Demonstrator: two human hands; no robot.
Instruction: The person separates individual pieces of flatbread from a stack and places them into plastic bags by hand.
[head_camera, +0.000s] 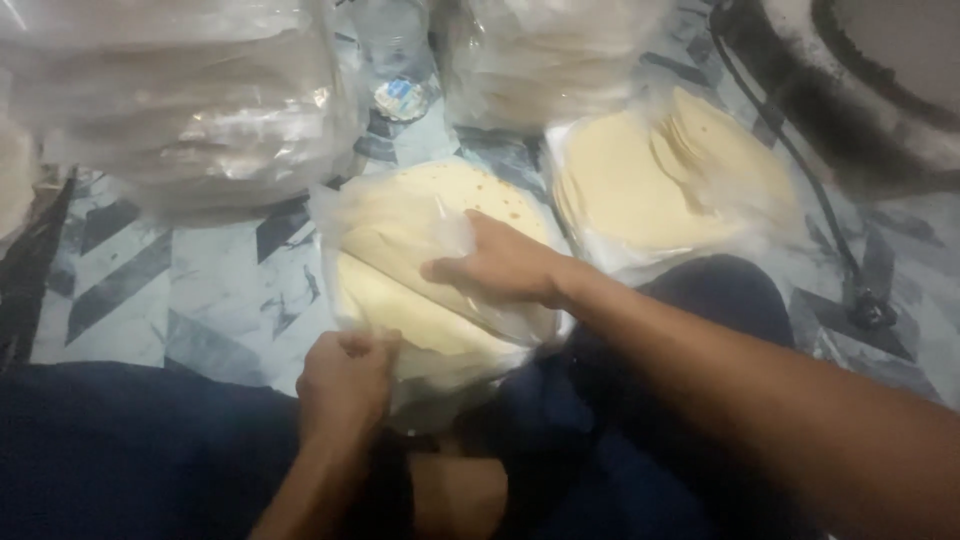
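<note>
Two bare hands work a stack of pale round flatbreads (400, 300) into a clear plastic bag (345, 215) on a patterned grey-and-white floor (200, 300). The right hand (500, 265) lies flat and open, palm down, pressing on the top of the stack through or just inside the film; which of the two cannot be told. The left hand (345, 385) is closed in a fist, pinching the near edge of the bag below the stack.

Judged from how things lie, the bagging of this stack is well on but not finished: the breads sit mostly inside the film, yet the mouth of the bag by the left hand is open and unsealed.

Beyond the right hand, to its right, a second pile of loose flatbreads (640, 180) rests fanned out on plastic sheeting, seemingly not yet packed. Farther from both hands, three filled bags of flatbreads (180, 110) stand stacked, apparently done. A plastic water bottle (395, 60) stands between them. A black cable (800, 170) runs past the loose pile toward a large round metal vessel (850, 90).
</note>
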